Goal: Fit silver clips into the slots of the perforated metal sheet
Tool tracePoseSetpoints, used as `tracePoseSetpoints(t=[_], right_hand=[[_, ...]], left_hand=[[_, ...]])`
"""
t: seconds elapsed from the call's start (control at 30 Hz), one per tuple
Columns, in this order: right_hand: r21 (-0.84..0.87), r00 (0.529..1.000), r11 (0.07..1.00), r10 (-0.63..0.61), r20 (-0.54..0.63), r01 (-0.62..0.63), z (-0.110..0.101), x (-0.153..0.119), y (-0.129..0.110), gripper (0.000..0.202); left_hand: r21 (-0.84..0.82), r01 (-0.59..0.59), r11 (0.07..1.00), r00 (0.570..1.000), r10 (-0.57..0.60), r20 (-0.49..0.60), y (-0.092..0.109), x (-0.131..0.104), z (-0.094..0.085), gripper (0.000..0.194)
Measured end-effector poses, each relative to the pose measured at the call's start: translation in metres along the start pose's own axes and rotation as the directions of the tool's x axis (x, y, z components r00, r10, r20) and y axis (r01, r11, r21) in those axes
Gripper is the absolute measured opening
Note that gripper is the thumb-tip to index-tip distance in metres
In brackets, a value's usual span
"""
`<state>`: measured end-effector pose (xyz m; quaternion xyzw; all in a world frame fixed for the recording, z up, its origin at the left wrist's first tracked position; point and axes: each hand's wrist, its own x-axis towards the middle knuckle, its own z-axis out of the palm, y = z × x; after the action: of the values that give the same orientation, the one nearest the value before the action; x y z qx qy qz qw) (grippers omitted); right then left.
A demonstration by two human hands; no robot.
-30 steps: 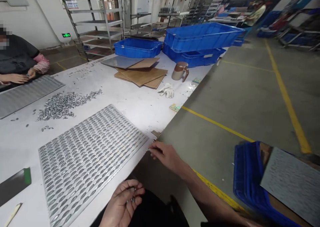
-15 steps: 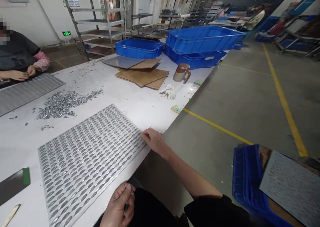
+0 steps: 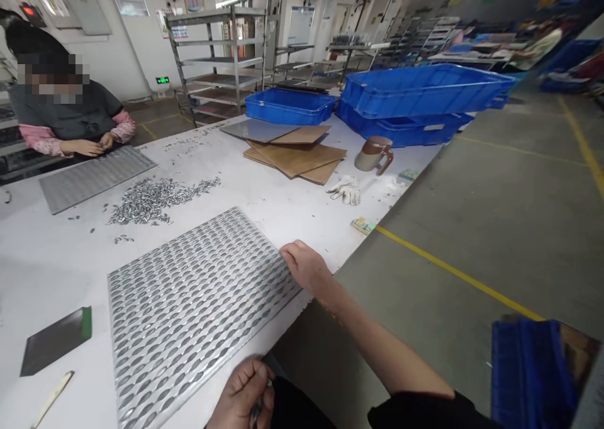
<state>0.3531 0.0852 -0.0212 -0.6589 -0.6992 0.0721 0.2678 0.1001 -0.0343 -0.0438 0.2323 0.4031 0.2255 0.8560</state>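
Observation:
A grey patterned tray (image 3: 198, 309) with rows of leaf-shaped hollows, many holding dark metal pieces, lies on the white table. My right hand (image 3: 304, 267) is closed at the tray's right corner, fingers curled on its edge. Below the tray's near edge, my left hand (image 3: 245, 394) is closed around small metal pieces, partly visible between thumb and fingers. Beyond the tray is a loose pile of similar small metal pieces (image 3: 148, 200).
A person (image 3: 70, 114) works over another tray (image 3: 97, 178). Around stand brown boards (image 3: 297, 158), a mug (image 3: 374, 154), a glove (image 3: 346, 190), blue crates (image 3: 410, 92), a dark green-edged scraper (image 3: 56, 342) and a pale-handled tool (image 3: 54, 397). More blue crates (image 3: 531, 372) sit at lower right.
The view has swung left, so the table and its contents appear further right, and more of the other person shows. Both hands keep nearly the same pose.

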Motion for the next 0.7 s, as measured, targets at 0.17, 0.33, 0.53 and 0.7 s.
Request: tracePoseSetpoints(t=[0.17,0.33,0.53,0.7], right_hand=[[-0.243,0.947,0.936,-0.191,0.258,0.255,0.006,0.053,-0.028,0.033],[-0.344,0.932,0.906,-0.122,0.341,0.245,0.023,0.079,-0.041,0.032],[-0.339,0.917,0.904,-0.121,0.381,0.261,0.027,0.085,-0.044,0.028],[-0.329,0.917,0.907,-0.13,0.376,0.264,0.017,0.088,-0.053,0.03]], left_hand=[[0.011,-0.047,0.999,0.999,0.047,-0.012,-0.001,-0.002,-0.002,0.044],[-0.015,-0.064,0.998,0.995,0.062,-0.076,-0.001,-0.003,-0.007,0.045],[-0.04,-0.089,0.995,0.995,0.087,-0.046,0.002,-0.005,-0.007,0.042],[-0.046,-0.109,0.993,0.99,0.105,-0.095,0.004,-0.01,0.001,0.039]])
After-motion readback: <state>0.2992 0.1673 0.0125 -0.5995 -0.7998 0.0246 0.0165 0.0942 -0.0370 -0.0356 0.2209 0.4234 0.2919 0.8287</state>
